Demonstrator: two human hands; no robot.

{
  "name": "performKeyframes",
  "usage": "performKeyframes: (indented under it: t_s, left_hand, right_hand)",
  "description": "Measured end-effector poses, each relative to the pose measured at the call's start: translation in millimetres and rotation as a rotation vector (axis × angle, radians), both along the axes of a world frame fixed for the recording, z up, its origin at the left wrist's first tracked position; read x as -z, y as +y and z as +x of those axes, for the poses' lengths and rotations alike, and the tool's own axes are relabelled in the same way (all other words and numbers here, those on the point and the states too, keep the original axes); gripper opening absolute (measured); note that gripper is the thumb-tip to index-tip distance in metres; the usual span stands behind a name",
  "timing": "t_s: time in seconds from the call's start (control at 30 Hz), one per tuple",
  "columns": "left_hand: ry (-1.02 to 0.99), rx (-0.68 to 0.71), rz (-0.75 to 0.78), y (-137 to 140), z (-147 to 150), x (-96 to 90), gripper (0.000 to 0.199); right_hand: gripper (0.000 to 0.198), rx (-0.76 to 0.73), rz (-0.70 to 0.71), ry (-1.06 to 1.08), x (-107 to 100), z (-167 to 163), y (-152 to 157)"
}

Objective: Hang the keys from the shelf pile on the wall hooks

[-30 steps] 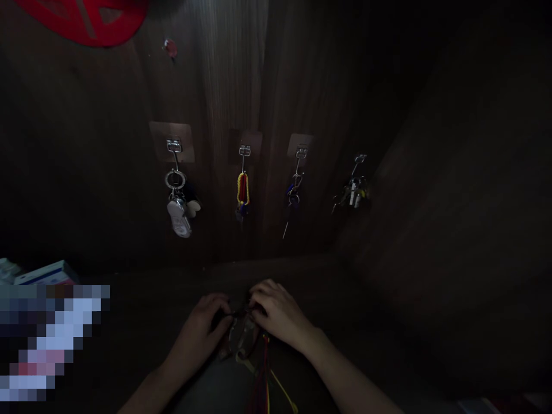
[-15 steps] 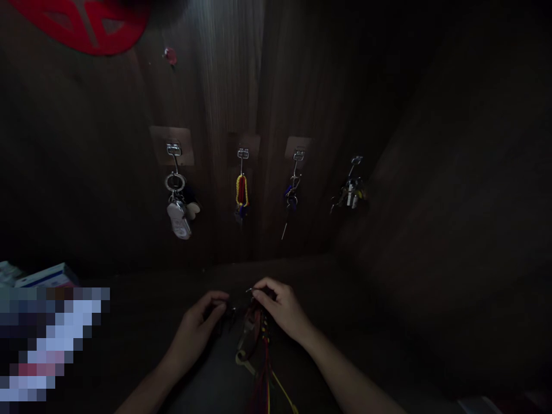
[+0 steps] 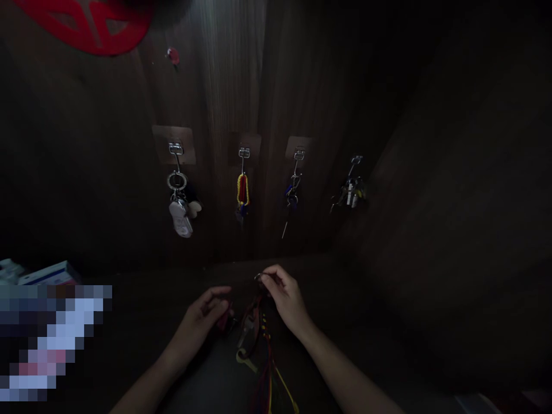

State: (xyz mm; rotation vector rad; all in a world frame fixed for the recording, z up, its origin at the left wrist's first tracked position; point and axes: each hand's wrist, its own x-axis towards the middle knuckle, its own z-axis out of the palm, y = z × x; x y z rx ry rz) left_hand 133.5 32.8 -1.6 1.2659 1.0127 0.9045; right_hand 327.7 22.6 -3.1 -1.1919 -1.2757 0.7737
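My right hand (image 3: 284, 293) pinches a small metal key ring (image 3: 259, 277) between thumb and fingers. A bunch of keys (image 3: 249, 330) with a reddish strap hangs below it, along with a tassel of red and yellow cords (image 3: 271, 368). At the left of this bunch, my left hand (image 3: 204, 313) is closed on a small dark-red item (image 3: 224, 318), with a bit of metal beside it. Dim light hides its exact kind. Both hands are low, in front of the dark wooden panel.
Hooks on the panel carry a silver keychain (image 3: 180, 210), a yellow and red braided loop (image 3: 243, 190), a clip with rings (image 3: 293, 192) and another key bunch (image 3: 351, 192). A red decoration (image 3: 112, 34) is at upper left, a box (image 3: 49, 273) at left.
My right hand has risen slightly, lifting the key ring and its bunch. More of the dark-red item shows at my left hand, which has barely moved.
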Motion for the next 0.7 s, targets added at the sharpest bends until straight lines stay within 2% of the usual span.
performKeyframes:
  t_s: [0.17,0.33,0.47,0.6,0.7]
  left_hand:
    - [0.037,-0.009,0.025,0.6,-3.3,-0.5,0.034]
    - [-0.02,0.045,-0.02,0.8,-0.9,7.0,0.044]
    - [0.006,0.014,-0.054,2.3,-0.9,10.9,0.049]
    - [0.066,-0.048,0.018,5.2,-2.5,10.5,0.038]
    - [0.054,-0.025,0.077,3.5,-1.2,7.4,0.034]
  right_hand:
    - [0.021,-0.005,0.022,0.091,-3.6,1.9,-0.5]
    - [0.024,-0.115,-0.062,0.311,-3.1,1.2,-0.8]
    - [0.025,-0.154,-0.131,0.507,-6.4,2.1,-1.0]
    - [0.028,-0.173,-0.17,0.598,-14.0,3.5,-3.1]
    - [0.028,-0.23,-0.206,0.603,-17.7,1.7,-6.2]
